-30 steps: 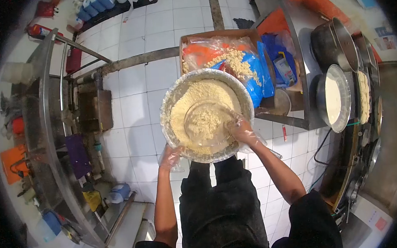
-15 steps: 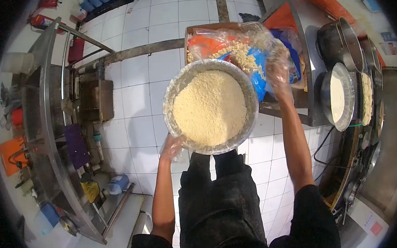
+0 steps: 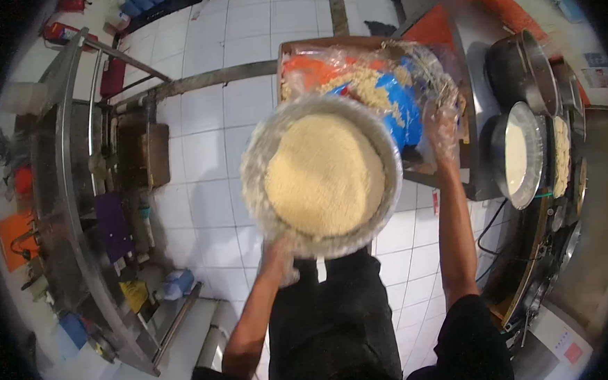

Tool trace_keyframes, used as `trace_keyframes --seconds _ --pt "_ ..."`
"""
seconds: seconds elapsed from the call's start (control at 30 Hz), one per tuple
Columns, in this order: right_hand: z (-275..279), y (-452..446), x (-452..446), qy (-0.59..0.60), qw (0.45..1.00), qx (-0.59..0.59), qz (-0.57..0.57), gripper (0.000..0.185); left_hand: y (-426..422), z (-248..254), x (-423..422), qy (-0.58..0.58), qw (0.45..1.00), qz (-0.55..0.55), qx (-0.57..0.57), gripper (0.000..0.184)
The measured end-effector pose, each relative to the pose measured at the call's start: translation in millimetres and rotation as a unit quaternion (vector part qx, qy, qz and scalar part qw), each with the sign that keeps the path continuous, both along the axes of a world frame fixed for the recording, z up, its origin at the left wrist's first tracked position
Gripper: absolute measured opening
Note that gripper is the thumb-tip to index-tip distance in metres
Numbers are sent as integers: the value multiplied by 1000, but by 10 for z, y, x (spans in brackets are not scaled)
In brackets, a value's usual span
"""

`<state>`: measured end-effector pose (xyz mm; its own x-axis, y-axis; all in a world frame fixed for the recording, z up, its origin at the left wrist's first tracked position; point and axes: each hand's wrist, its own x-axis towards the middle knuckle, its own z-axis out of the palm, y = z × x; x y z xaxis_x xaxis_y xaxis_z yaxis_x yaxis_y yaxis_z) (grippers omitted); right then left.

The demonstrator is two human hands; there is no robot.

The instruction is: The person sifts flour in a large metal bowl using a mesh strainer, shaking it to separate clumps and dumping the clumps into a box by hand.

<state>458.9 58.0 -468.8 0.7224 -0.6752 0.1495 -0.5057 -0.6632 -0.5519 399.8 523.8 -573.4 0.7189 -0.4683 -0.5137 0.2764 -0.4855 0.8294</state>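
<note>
A metal bowl (image 3: 252, 167) of pale yellow, crumbly powder (image 3: 324, 175) hangs tilted in front of me. My left hand (image 3: 278, 259), in a clear plastic glove, grips its lower left side; the fingers under it are hidden. To the right, my gloved right hand (image 3: 442, 131) closes on the edge of a clear plastic bag (image 3: 432, 71) smeared with crumbs. That bag lies over a cardboard box (image 3: 351, 42) beyond the bowl. Pale crumbly pieces (image 3: 367, 88) and blue plastic (image 3: 403, 111) show inside the box.
At right, a steel counter (image 3: 474, 61) carries a dark pot (image 3: 513, 73) and a bowl of pale liquid or batter (image 3: 516, 156). A metal rack (image 3: 75, 197) stands along the left. White tiles (image 3: 208, 161) cover the floor.
The bowl has tilted and its powder has shifted, baring more of the left wall. My left hand has moved slightly right and down. My right hand has shifted right and down with the plastic bag.
</note>
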Motion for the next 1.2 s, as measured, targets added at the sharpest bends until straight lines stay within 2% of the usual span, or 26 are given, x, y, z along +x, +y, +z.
trace_keyframes --seconds 0.03,0.07,0.1,0.13,0.17,0.2,0.23,0.27,0.3,0.33,0.37,0.47,0.5,0.53,0.57,0.7,0.77,0.83,0.87,0.9,0.93,0.97,1.0,1.03,1.1,1.2 --pt "-43 -8 50 -60 998 -17 -10 31 -59 -99 -101 82 991 95 -46 33" --pt "40 42 32 -62 998 -9 1 29 -119 -192 -201 150 966 192 -87 30" --pt "127 93 13 -64 998 -1 12 28 -127 -175 -151 117 985 127 -27 31" --pt "214 144 -5 -65 998 7 23 27 -88 -137 -133 42 998 49 25 32" --pt "309 230 -16 -66 996 65 10 27 -50 -105 -114 -38 996 -23 78 32" --pt "417 235 -12 -70 991 116 1 27 -66 -89 -44 -164 975 -101 111 32" --pt "500 195 -18 -55 986 157 4 32 -106 -74 50 -289 931 -174 138 33" --pt "584 154 -25 -40 980 197 5 51 -135 -84 165 -409 865 -239 165 33" --pt "618 160 14 -94 974 205 11 52 -50 -133 54 -369 882 -225 184 35" --pt "640 178 28 -146 965 215 17 54 -29 -251 2 -185 980 -29 70 34" --pt "716 210 11 -118 958 263 -10 59 -240 220 124 19 984 170 -48 33" --pt "672 375 26 -106 969 213 70 61 -234 202 221 26 991 132 25 37" --pt "688 471 48 -99 969 199 104 63 -379 100 285 125 959 251 -42 36" --pt "703 568 70 -93 969 185 137 64 -500 23 307 224 899 361 -106 36" --pt "686 718 80 -44 975 135 170 64 -581 162 321 230 892 354 -161 34" --pt "227 797 272 121 934 -5 336 68 -557 -209 177 208 899 347 -167 32" --pt "175 958 444 128 904 -82 400 65 -563 -353 101 197 903 342 -168 31" --pt "-278 975 591 119 861 -230 439 63 -700 -113 174 206 901 364 -114 32" --pt "-308 1014 599 166 848 -226 450 64 -765 26 212 214 899 373 -85 33" --pt "-230 1087 637 214 832 -221 461 64 -793 112 238 182 929 319 -46 34" --pt "-120 1134 633 308 820 -138 463 66 -814 188 267 149 953 264 -8 36" --pt "-60 1172 614 342 821 -70 452 67 -827 216 303 112 971 208 29 38" --pt "-2 1211 593 374 819 -4 434 69 -853 204 332 120 964 238 -8 40" --pt "-60 1218 455 355 839 51 408 69 -867 202 316 132 953 268 -43 42" --pt "-274 1184 192 312 864 81 386 70 -930 215 339 158 932 313 -92 46" --pt "-796 1119 -148 272 884 59 377 74 -1020 292 371 205 901 358 -131 50"
